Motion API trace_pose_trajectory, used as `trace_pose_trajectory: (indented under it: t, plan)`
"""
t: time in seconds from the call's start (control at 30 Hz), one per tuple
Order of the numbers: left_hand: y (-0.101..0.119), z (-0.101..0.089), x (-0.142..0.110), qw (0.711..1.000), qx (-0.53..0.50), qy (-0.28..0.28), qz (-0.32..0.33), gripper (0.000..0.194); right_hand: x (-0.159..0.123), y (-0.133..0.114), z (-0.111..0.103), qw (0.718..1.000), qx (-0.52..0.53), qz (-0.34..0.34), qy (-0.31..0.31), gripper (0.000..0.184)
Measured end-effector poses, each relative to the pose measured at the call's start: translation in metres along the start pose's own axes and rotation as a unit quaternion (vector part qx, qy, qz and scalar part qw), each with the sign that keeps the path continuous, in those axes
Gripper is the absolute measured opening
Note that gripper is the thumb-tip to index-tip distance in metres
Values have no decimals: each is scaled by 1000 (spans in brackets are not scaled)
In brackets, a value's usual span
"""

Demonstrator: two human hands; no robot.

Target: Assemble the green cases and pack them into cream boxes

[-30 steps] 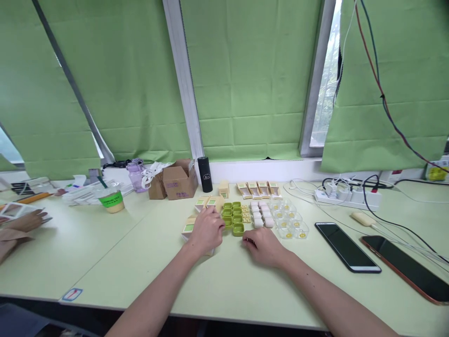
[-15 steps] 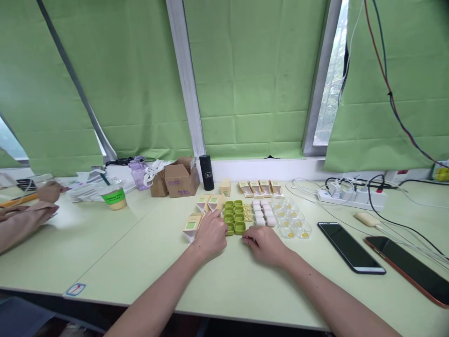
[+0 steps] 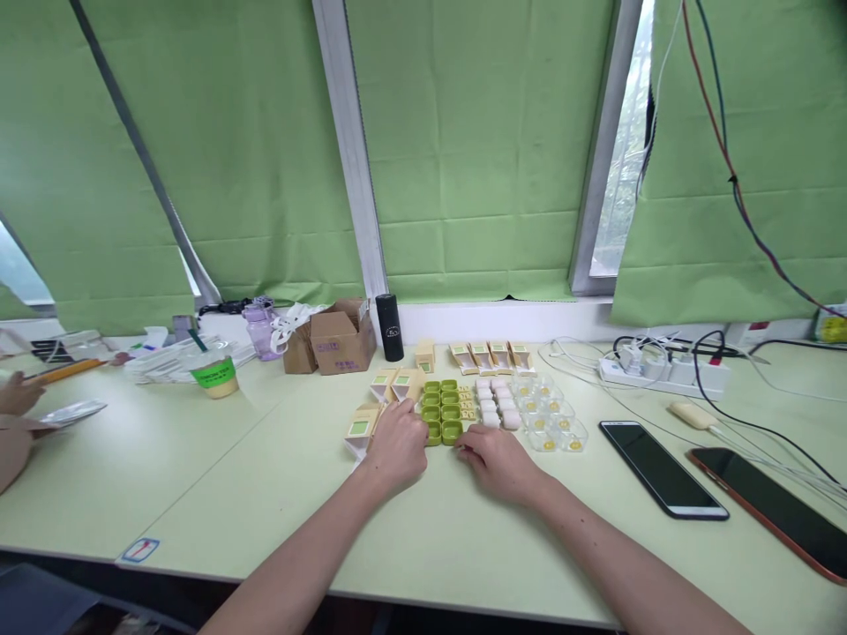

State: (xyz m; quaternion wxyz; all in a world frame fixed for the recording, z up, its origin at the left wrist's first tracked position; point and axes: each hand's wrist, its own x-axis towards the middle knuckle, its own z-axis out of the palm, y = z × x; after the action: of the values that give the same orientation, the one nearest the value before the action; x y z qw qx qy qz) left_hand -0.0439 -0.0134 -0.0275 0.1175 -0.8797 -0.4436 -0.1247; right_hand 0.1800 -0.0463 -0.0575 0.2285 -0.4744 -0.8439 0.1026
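Note:
My left hand (image 3: 397, 445) rests on the pale green table, fingers curled, touching the near left green case of a block of several green cases (image 3: 442, 407). Whether it grips anything I cannot make out. My right hand (image 3: 498, 461) lies just right of it, fingers curled against the table in front of the green case (image 3: 453, 431) at the block's near right. Left of my left hand lie small cream boxes with green labels (image 3: 361, 427). Beyond my right hand sit rows of small white pieces (image 3: 495, 405) and clear cups with yellow dots (image 3: 548, 413).
Two phones (image 3: 663, 469) (image 3: 781, 511) lie at the right, a power strip (image 3: 665, 375) with cables behind them. A black cylinder (image 3: 389, 327), cardboard boxes (image 3: 339, 339), a purple bottle (image 3: 260, 329) and a drink cup (image 3: 215, 374) stand at the back. Another person's hand (image 3: 17, 397) is at far left.
My two hands have barely moved, staying at the near edge of the green cases. The other person's hand at the far left has drawn back toward the frame edge.

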Motion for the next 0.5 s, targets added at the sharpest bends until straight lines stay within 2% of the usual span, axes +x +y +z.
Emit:
trace_pose_trajectory:
  t: [0.23, 0.5]
  plan:
    - [1, -6, -2, 999, -22, 17, -22, 19, 0, -1, -1, 1000, -9, -3, -1, 19]
    - [-13, -22, 11, 987, -54, 136, -61, 23, -1, -4, -3, 1000, -20, -2, -8, 18]
